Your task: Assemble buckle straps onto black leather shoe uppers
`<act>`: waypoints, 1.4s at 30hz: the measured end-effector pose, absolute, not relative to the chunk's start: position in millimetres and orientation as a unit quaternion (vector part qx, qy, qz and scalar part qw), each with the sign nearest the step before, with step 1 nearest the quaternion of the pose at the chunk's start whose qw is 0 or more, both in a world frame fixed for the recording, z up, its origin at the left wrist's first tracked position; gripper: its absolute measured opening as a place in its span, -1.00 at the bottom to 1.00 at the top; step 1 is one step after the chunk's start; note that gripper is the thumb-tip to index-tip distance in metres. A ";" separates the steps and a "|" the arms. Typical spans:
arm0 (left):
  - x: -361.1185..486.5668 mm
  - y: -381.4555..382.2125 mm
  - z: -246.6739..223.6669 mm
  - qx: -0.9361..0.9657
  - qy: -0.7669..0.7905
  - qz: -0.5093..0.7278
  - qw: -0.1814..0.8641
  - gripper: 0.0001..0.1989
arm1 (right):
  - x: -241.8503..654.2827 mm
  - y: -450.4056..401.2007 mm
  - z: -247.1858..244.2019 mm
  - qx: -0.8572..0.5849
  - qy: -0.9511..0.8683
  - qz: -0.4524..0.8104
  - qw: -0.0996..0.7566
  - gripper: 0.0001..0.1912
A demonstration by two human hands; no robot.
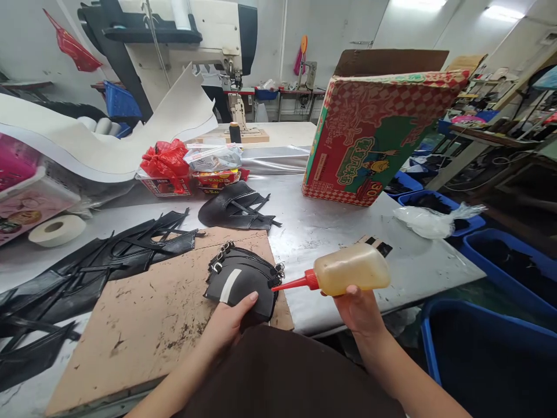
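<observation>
The left hand (228, 319) is closed on the near edge of a stack of black pieces (255, 284), its thumb pressed flat on the top piece and its fingers out of sight beneath. The right hand (359, 310), well apart from the left, is wrapped around the underside of a squeeze bottle (354, 268), thumb on the near side. The stack lies ahead of the left hand and to the left of the right one; the bottle lies on its side in the right hand's grip, its red nozzle (292, 283) pointing left at the stack's right edge. Whether the tip touches the stack I cannot tell.

The stack is fanned, rounded and leather-like, with a pale strip (230, 285) across the top piece and small metal buckles (224, 252) along its far left and right edges. The bottle is translucent and yellowish, with amber liquid low inside.

Under the stack is a brown board (161, 307) marked with dark smears. Beyond it sits a curved black piece with straps (228, 208); more strapped black pieces (130, 252) spread to the left. Farther out stand a red and green carton (369, 139) and a sewing machine (187, 46).
</observation>
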State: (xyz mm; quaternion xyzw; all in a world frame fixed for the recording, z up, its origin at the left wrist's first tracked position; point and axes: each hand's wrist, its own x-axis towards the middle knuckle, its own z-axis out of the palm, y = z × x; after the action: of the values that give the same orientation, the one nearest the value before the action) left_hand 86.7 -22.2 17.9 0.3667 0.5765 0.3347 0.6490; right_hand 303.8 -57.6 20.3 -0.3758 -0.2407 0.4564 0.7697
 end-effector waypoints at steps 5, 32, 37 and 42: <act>76.0 -24.6 26.4 0.376 0.573 0.351 0.638 -0.65 | 306.0 -58.5 27.7 -0.418 -0.273 0.372 0.783 -0.47; 83.7 -37.5 66.6 0.320 0.575 0.335 0.674 -0.67 | 315.8 -55.2 14.1 -0.432 -0.372 0.374 0.731 -0.53; 84.2 -37.9 62.5 0.326 0.563 0.355 0.672 -0.62 | 315.7 -54.0 19.5 -0.442 -0.366 0.385 0.723 -0.52; 85.1 -38.6 65.1 0.342 0.562 0.361 0.661 -0.62 | 313.6 -53.8 23.6 -0.434 -0.360 0.389 0.728 -0.54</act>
State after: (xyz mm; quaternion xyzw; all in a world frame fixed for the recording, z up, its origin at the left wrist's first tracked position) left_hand 85.1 -38.6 65.1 0.3420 0.5618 0.3608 0.6613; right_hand 313.6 -53.8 23.6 -0.4341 -0.3601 0.3894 0.7282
